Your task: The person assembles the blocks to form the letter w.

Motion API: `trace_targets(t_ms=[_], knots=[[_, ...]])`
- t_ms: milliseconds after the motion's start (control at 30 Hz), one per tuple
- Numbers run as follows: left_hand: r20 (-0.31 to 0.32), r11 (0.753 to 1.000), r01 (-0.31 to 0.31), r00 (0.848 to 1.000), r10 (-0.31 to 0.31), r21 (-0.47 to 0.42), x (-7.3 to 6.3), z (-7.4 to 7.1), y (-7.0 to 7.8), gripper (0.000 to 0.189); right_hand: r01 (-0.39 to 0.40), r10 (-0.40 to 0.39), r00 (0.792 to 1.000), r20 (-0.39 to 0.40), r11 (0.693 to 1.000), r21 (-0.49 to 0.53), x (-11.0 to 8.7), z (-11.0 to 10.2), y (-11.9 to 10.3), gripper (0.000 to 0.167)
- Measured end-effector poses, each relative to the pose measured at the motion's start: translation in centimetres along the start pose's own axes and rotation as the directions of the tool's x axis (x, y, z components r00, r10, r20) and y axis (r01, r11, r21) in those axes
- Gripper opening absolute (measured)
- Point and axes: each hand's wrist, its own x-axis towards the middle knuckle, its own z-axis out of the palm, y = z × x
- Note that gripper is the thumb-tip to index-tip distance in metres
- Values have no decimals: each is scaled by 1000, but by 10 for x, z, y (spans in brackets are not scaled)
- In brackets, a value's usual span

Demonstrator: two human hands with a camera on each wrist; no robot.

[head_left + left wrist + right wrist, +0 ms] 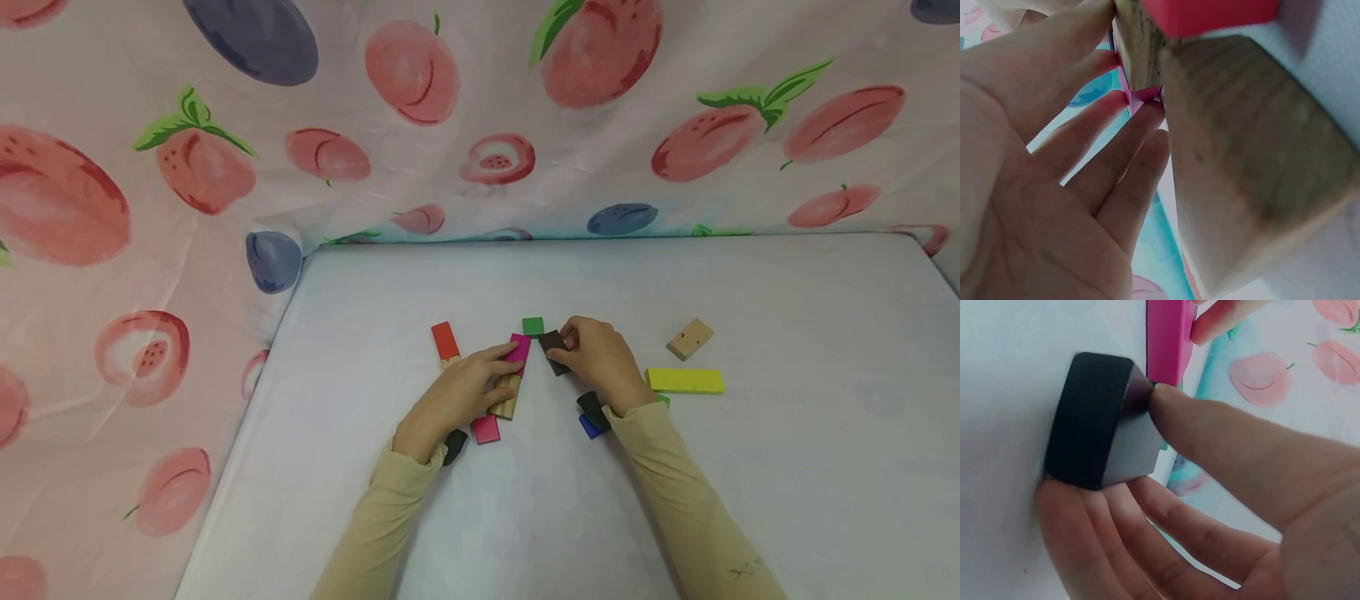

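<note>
My left hand (465, 387) lies over a magenta block (518, 353) and a wooden block (506, 397) set end to end. Its fairly straight fingers touch them, as the left wrist view also shows. With thumb and fingers on opposite sides, my right hand (600, 354) pinches a dark brown block (554, 352), which looks nearly black in the right wrist view. This block stands just right of the magenta one, near a small green block (533, 326). A pink block (486, 429) sits below the wooden block.
A red block (445, 340) meets another wooden piece (450, 362) by the left hand. To the right are a yellow block (685, 381), a light green block (663, 400) and a wooden block (690, 339). A blue block (591, 427) sits under the right wrist. Fruit-patterned cloth (495, 108) hangs behind.
</note>
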Motion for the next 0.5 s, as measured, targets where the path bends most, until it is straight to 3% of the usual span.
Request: trace_targets(t_ms=[500], knots=[[-7,1000,-3,1000,3,5,0,0,0,45,37,-37,999,12,997,-60,-14,-16,2,35]])
